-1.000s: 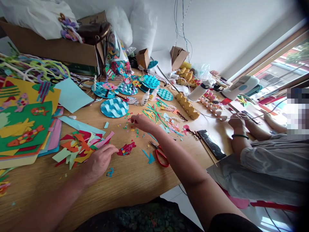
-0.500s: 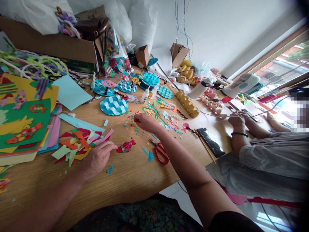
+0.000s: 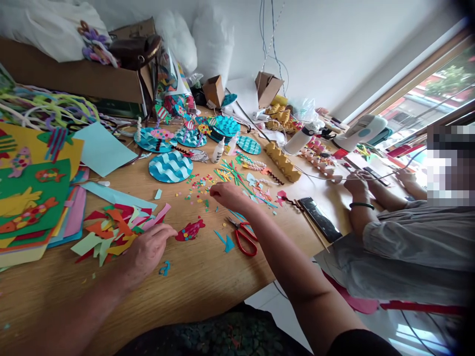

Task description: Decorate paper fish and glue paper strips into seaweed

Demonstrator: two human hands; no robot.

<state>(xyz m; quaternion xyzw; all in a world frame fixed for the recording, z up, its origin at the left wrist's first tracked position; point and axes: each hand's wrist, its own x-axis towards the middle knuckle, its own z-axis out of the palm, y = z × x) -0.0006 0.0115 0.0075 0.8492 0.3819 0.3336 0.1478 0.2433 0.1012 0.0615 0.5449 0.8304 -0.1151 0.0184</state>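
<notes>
My left hand lies low over the table, fingers together, its fingertips at the pointed left end of a red paper fish with coloured dots on it. My right hand is closed, fingertips turned down at the right edge of a scatter of tiny coloured paper dots; what it pinches, if anything, is hidden. Red-handled scissors lie partly open under my right forearm, beside a blue paper scrap. Behind my left hand is a heap of coloured paper strips.
Blue wavy paper discs and two white glue bottles stand farther back. Coloured sheets are stacked at left. A black phone lies at right, near a co-worker's hands. A white bottle stands behind.
My right hand has drawn back slightly and to the right, uncovering more of the dots. My left hand stays at the fish. The whole view has shifted a little.
</notes>
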